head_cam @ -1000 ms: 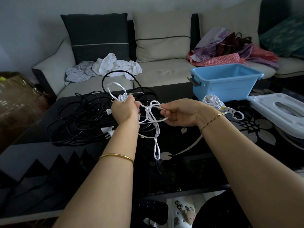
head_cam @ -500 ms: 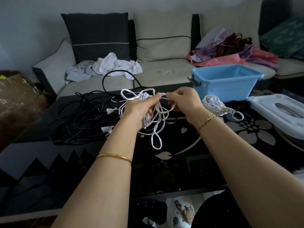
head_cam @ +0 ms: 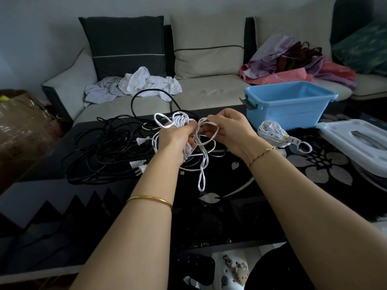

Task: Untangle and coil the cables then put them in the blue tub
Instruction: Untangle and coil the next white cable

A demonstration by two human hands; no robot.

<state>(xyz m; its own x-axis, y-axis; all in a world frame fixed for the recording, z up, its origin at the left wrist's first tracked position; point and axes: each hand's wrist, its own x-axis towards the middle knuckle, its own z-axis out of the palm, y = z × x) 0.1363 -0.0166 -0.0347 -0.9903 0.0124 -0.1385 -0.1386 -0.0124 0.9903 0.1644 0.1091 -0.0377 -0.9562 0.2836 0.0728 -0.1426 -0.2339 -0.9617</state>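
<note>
Left hand (head_cam: 177, 136): fist closed around the gathered white cable (head_cam: 180, 119), above the table (head_cam: 219, 216).
Right hand (head_cam: 228, 128): pinching one strand.
Technique: probably lay each loop even, untwisted.
Blue tub (head_cam: 293, 116): just beyond the right hand.

We see the white cable (head_cam: 181, 120) sheathed in smooth, matt plastic, and the black cables (head_cam: 109, 147) in a darker sheath with a slight shine. The blue tub (head_cam: 293, 109) is smooth moulded plastic with a soft gloss, and the white lid (head_cam: 345, 139) looks like plastic too, duller. We find the table (head_cam: 230, 216) top glossy black, glass-like and reflective. The sofa (head_cam: 209, 93) and dark cushion (head_cam: 125, 42) are matt woven cloth, and the crumpled clothes (head_cam: 293, 61) are soft fabric. The bangle (head_cam: 149, 199) gleams like polished yellow metal. The brown box (head_cam: 18, 122) wears wrinkled, shiny film.
</note>
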